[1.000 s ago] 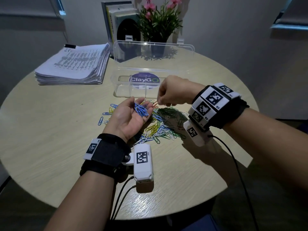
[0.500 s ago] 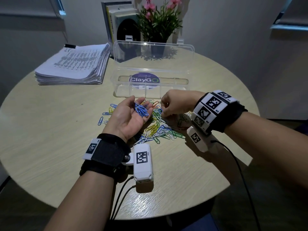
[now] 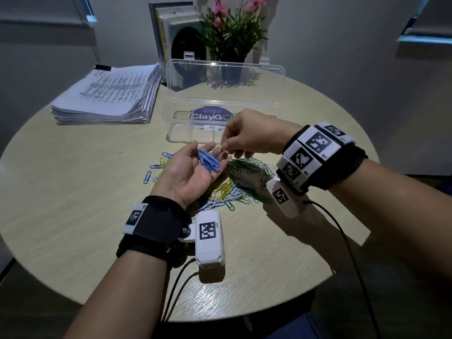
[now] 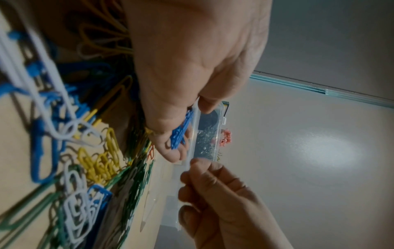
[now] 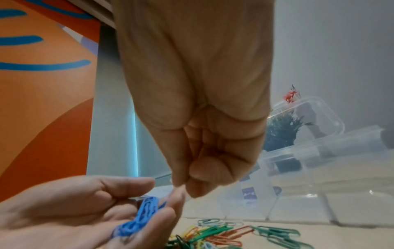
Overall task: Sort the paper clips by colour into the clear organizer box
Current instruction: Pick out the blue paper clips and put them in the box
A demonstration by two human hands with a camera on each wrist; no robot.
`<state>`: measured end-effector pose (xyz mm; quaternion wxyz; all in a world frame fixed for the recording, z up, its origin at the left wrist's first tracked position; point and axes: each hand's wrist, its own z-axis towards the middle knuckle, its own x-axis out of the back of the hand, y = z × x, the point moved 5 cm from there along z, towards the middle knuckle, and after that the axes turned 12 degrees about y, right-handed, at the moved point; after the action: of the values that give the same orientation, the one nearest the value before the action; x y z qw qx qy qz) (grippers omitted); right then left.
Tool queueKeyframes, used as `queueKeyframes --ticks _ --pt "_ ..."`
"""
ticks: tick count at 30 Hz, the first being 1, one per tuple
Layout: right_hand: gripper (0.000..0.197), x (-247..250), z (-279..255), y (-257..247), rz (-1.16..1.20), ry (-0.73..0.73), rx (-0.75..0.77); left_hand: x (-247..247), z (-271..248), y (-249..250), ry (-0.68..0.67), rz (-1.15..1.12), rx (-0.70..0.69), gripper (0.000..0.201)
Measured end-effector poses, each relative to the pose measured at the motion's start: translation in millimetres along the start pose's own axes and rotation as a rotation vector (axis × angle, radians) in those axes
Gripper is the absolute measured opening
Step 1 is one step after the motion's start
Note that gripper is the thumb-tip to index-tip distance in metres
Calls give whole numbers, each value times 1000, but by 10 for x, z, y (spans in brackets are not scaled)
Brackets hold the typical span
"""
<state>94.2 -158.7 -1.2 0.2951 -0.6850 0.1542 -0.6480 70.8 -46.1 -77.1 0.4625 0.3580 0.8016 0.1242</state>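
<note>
My left hand [image 3: 195, 167] lies palm up over the table, its fingers cupped round several blue paper clips [image 3: 209, 161] [image 4: 181, 133] [image 5: 140, 214]. Just above those fingertips is my right hand [image 3: 247, 138] [image 5: 196, 118], thumb and forefinger pinched together; a small blue clip end seems to show under the pinch in the head view. Below both hands spreads the mixed pile of clips [image 3: 234, 192] [image 4: 95, 160] [image 5: 213, 235] in blue, yellow, white, green and orange. The clear organizer box [image 3: 178, 128] [image 5: 319, 168] stands open just beyond, its lid [image 3: 225, 69] upright.
A thick stack of printed papers [image 3: 107, 96] lies at the back left. Books [image 3: 168, 37] and a potted plant [image 3: 230, 33] stand behind the box. The round table's edge [image 3: 244, 314] curves close to my body, with wrist cables trailing over it.
My right hand dropped to the pile half a second ago and has risen back to the left fingertips. The left hand has kept still with its blue clips.
</note>
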Motion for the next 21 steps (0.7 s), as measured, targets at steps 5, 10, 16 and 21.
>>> queueKeyframes --ticks 5,10,16,21 --pt "9 -82 -123 119 -249 -148 20 6 -20 31 -7 -17 -5 39" --pt "15 -239 -238 170 -420 -228 70 35 -29 66 -7 -25 -23 38" --pt "27 -127 -226 218 -526 -218 69 46 -20 74 -7 -26 -23 39" --pt "16 -211 -245 165 -431 -235 106 42 -14 69 -11 -28 -26 39"
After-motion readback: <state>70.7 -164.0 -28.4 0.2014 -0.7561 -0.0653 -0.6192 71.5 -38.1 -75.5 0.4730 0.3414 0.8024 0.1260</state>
